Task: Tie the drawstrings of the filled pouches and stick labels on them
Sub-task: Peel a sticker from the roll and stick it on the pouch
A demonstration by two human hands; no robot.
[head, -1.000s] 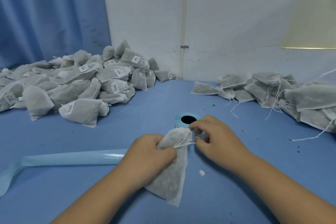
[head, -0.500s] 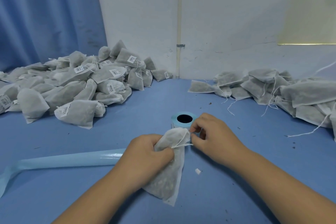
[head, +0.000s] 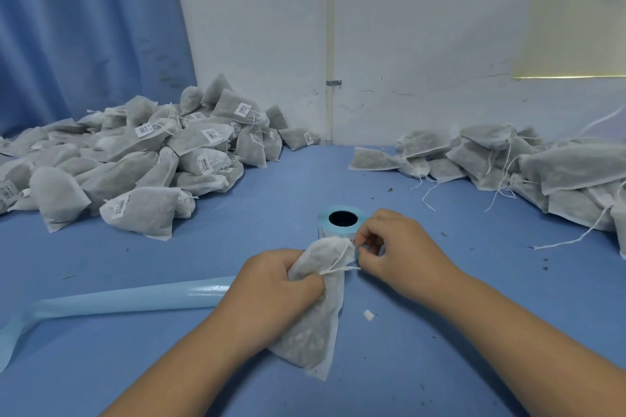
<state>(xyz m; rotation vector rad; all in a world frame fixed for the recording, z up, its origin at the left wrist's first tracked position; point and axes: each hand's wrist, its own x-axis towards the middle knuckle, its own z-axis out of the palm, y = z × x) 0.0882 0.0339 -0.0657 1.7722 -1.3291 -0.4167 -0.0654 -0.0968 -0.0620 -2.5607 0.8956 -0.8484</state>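
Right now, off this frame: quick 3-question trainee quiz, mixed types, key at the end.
1. True or false: the left hand grips the pouch near its top.
2. The label roll stands: A) just beyond the hands; B) on top of the left pile; C) inside the pouch.
3. Fill in: the right hand pinches the pouch's ____.

Key: 1 true; 2 A; 3 drawstring.

Grey filled pouch [head: 318, 315], tilted, neck bunched (drawstring [head: 340, 269] stretched sideways).
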